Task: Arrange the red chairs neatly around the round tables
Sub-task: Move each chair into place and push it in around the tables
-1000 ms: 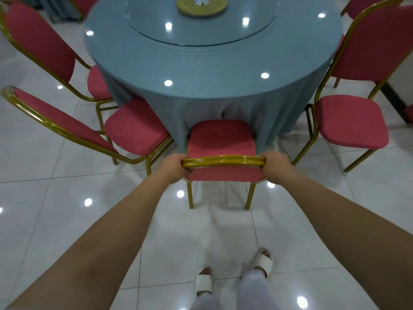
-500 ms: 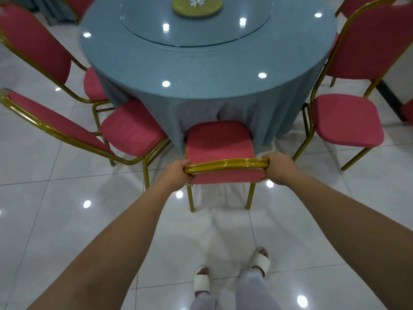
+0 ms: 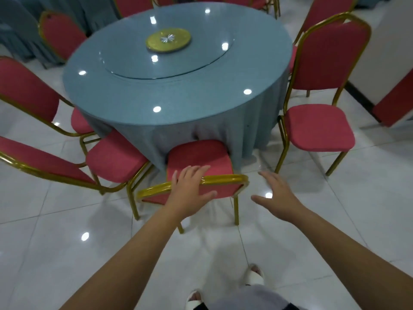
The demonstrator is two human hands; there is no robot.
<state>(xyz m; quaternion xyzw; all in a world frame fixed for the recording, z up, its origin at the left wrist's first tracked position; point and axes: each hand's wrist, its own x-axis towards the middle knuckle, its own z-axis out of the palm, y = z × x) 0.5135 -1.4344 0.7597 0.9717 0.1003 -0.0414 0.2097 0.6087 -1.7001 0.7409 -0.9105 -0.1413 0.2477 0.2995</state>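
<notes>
A red chair with a gold frame [image 3: 201, 157] stands in front of me, its seat tucked against the blue cloth of the round table [image 3: 174, 92]. My left hand [image 3: 190, 189] lies open, fingers spread, over the middle of the chair's gold top rail. My right hand [image 3: 274, 195] hovers open to the right of the backrest, clear of the chair. More red chairs stand around the table: two close together at the left [image 3: 116, 159] [image 3: 29, 86] and one at the right [image 3: 317, 126].
A glass turntable with a gold centre disc [image 3: 168, 40] sits on the table. Further red chairs [image 3: 62, 34] and another blue-draped table [image 3: 15, 30] stand at the back left. A red panel [image 3: 395, 104] leans at the far right. White glossy tiles [image 3: 67, 253] surround me.
Both hands have let go of the chair's top rail. The left hand now rests open on its middle, the right hand has come off to the right. The view has lifted to show more of the table.
</notes>
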